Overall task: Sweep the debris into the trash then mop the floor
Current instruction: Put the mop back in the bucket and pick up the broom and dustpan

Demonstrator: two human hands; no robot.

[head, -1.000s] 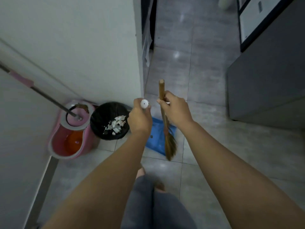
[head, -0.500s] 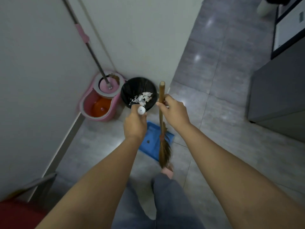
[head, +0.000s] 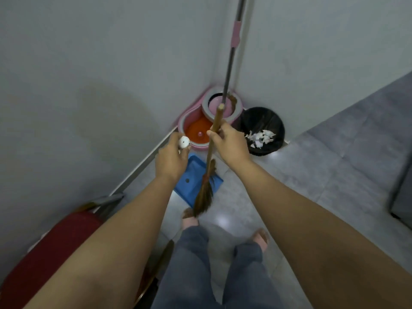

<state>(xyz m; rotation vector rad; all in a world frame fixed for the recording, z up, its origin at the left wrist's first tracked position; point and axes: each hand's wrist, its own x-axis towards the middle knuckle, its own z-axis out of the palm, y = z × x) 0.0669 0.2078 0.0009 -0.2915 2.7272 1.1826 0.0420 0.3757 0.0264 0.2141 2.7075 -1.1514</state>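
Sweeping's done I reckon, debris [head: 260, 137] in the bin [head: 259, 117], left grip [head: 171, 160] round the dustpan handle [head: 184, 142], right grip [head: 230, 144] round the broom [head: 203, 197], so ditch both, grab the mop [head: 235, 34].

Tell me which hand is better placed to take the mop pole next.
Right, likely. The right hand grips the broom in front of the mop pole, which stands in the pink bucket. The left hand holds the dustpan handle farther left. Both need emptying first.

Your left hand [head: 171, 161] and the broom [head: 204, 197] cover part of the dustpan [head: 194, 175]; the mop pole [head: 231, 61] runs off the top edge; the red seat [head: 44, 253] is cropped lower left.
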